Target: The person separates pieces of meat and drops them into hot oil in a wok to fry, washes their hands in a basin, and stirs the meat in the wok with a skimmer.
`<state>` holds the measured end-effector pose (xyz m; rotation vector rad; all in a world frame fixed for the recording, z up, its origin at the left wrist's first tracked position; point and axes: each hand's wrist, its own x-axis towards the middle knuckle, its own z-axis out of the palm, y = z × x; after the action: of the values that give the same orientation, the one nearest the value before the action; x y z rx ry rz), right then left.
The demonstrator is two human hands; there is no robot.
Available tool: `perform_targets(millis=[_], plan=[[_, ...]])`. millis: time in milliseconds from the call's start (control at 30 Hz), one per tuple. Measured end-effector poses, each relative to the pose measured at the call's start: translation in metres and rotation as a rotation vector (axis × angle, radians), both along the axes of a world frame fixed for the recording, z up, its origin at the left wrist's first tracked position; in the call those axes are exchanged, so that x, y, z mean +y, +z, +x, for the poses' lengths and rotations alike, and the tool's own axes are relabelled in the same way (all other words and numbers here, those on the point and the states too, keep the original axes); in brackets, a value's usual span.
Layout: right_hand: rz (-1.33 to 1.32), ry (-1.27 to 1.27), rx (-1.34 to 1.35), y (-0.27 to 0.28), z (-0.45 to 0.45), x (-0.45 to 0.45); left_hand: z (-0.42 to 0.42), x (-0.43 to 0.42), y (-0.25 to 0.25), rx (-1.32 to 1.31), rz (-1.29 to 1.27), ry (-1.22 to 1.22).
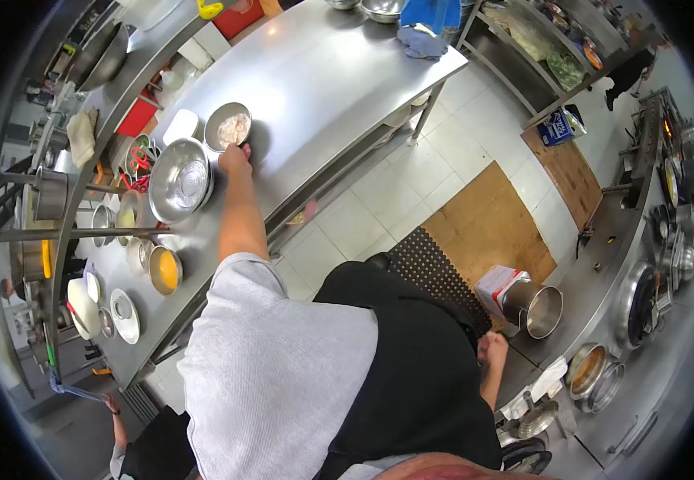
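Note:
My left hand (236, 160) reaches out over the steel counter (307, 96), its fingers closed on the near rim of a small metal bowl (220, 114). Pale, raw-looking pieces of food (234, 130) lie in that bowl. Just beside it stand a larger steel bowl (179, 180) with a perforated-looking bottom and a white dish (180, 126). My right hand (492, 350) hangs low at my side with its fingers curled, and nothing shows in them. Nearest to it is a deep metal pot (540, 310) at the stove side.
Red-handled items (140, 164), a bowl of orange-yellow liquid (166, 270) and white plates (124, 316) line the counter's left part. Steel shelving (83, 176) rises behind them. A co-worker's arm (116, 424) shows at lower left. Cardboard (491, 224) and a black rubber mat (435, 276) cover the floor.

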<state>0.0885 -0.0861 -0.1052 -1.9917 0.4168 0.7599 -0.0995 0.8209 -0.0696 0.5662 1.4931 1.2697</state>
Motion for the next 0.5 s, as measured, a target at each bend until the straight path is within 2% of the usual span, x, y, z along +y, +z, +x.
perform_targets(millis=[33,100,167,200,233,267,300,333,367,400,433,500], plan=[[-0.035,0.126,-0.064,-0.009,0.028,-0.005,0.001,0.01,-0.008,0.032,-0.011,0.034],[-0.211,0.346,-0.165,0.001,0.077,0.018,0.013,0.0,-0.016,0.031,0.036,-0.055],[-0.12,0.45,-0.336,0.065,0.1,0.096,0.04,-0.048,-0.001,0.132,0.139,-0.304],[-0.12,0.583,-0.406,0.078,0.115,0.12,0.054,-0.074,0.003,0.152,0.152,-0.44],[-0.074,0.65,-0.69,0.109,0.112,0.165,0.073,-0.108,0.009,0.099,0.164,-0.542],[-0.002,0.497,-0.445,0.185,0.093,0.232,0.095,-0.146,0.016,0.04,0.171,-0.653],[0.063,0.561,-0.538,0.189,0.094,0.251,0.118,-0.186,0.032,0.046,0.1,-0.791],[0.287,0.592,-0.514,0.203,0.092,0.273,0.139,-0.227,0.043,0.055,0.03,-0.939],[0.299,0.651,-0.477,0.241,0.088,0.295,0.157,-0.268,0.041,-0.007,0.109,-1.078],[0.364,0.615,-0.391,0.235,0.091,0.299,0.173,-0.312,0.042,-0.03,0.102,-1.214],[0.361,0.575,-0.481,0.22,0.097,0.291,0.188,-0.356,0.045,-0.053,0.1,-1.351],[-0.228,0.56,-0.71,0.215,0.104,0.257,0.206,-0.443,0.053,-0.023,0.1,-1.634]])
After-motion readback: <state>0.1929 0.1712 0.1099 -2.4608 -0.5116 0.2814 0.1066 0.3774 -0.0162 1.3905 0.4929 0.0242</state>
